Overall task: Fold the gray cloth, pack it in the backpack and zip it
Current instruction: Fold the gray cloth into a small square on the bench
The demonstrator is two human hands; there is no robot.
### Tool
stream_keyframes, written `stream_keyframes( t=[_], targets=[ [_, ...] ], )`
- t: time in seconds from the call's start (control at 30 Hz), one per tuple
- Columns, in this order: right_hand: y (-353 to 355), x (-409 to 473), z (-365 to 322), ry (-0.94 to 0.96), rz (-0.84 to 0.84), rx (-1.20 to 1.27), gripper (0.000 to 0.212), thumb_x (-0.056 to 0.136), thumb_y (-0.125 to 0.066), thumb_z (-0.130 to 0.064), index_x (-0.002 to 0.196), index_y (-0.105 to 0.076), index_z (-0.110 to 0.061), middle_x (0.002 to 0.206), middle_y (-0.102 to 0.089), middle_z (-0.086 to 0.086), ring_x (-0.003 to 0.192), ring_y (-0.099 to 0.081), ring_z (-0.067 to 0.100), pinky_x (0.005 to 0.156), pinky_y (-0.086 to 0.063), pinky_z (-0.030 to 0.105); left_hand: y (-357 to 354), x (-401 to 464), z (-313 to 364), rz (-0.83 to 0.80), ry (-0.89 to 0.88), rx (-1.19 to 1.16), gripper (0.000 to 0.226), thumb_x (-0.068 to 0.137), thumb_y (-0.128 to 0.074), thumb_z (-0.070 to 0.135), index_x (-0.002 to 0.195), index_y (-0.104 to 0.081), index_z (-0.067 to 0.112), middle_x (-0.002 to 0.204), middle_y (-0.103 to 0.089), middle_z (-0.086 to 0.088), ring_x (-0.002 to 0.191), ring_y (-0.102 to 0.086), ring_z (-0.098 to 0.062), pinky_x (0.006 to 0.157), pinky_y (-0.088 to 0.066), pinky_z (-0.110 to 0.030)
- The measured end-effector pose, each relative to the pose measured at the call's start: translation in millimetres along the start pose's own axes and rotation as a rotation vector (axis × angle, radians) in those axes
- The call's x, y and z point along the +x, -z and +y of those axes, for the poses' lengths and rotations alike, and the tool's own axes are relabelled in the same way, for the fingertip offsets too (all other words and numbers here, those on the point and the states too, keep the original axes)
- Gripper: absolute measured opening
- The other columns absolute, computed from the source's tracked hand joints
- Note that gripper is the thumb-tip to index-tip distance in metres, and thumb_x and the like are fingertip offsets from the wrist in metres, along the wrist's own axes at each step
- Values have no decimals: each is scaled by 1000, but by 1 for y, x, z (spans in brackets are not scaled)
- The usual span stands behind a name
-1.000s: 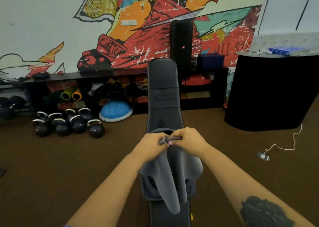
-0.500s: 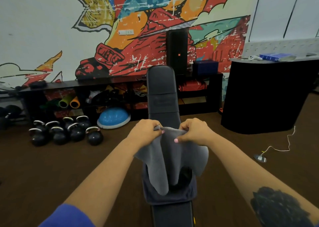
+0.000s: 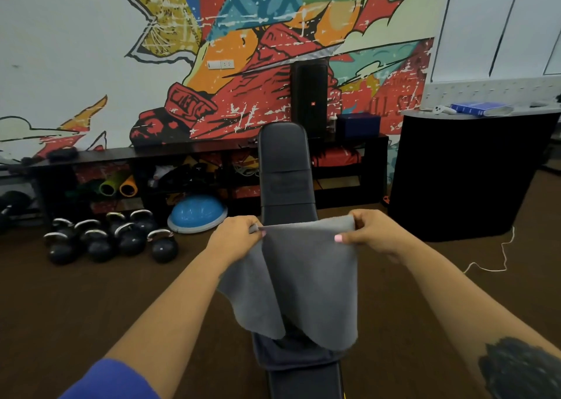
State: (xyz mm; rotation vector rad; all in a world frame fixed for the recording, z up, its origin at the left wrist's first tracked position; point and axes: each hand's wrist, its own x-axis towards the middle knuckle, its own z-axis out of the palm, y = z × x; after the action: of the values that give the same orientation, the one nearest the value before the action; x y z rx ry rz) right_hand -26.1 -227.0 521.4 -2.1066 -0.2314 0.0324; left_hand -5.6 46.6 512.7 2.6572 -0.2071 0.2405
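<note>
Both hands, left hand [image 3: 235,238] and right hand [image 3: 375,234], pinched the soft gray fleece cloth's [image 3: 306,280] top corners between their fingers, holding it spread. Folding had barely begun; the dark navy fabric backpack [image 3: 291,357] on the worktop remained unpacked and unzipped.

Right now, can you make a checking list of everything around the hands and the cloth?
Surface: padded bench, running away from the camera over brown floor.
Job's things: gray cloth held up, spread, hanging; dark backpack on the bench beneath it.
Clutter: kettlebells, blue dome, rolled mats in a low shelf.
Grippers: left hand and right hand each pinch a top corner.
Cables: white cord on the floor, right.
Surroundings: mural wall, speaker, black counter.
</note>
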Motion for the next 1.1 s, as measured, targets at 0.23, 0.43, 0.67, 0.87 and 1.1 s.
stream_keyframes(
  t=[0.23,0.43,0.67,0.87,1.1],
  targets=[
    [-10,10,0,-35,230,137,18,87,-65,-18,103,-57,-19,103,-66,3,98,-63,22,84,-55,38,-5,3,7,-85,-48,-88,48,87,-61,30,133,-47,29,135,-55,-3,124,-50,-21,99,-41,-33],
    [-40,20,-25,130,44,-136,43,90,-59,-13,130,-50,-26,128,-57,-2,117,-54,18,85,-39,21,-5,9,31,-180,-199,-134,46,87,-62,24,128,-42,26,133,-53,2,122,-48,-17,94,-38,-25],
    [-50,30,-38,26,-227,-265,7,93,-57,-24,88,-62,-22,79,-58,-2,72,-52,11,61,-38,20,1,11,32,-237,-220,-179,40,84,-64,25,113,-39,31,102,-57,4,97,-56,-14,81,-49,-30],
    [-55,37,-33,102,-221,-314,12,90,-60,-25,79,-56,-22,75,-54,-3,68,-49,12,59,-38,23,3,8,24,-249,-210,-175,45,80,-69,26,115,-40,27,97,-56,6,91,-57,-12,75,-48,-24],
    [-47,50,-28,118,-49,-344,17,91,-59,-19,77,-54,-27,76,-55,-8,75,-52,12,55,-34,15,16,9,7,-261,-143,-69,25,72,-73,42,93,-61,32,89,-65,9,85,-59,-9,72,-50,-27]
  ],
)
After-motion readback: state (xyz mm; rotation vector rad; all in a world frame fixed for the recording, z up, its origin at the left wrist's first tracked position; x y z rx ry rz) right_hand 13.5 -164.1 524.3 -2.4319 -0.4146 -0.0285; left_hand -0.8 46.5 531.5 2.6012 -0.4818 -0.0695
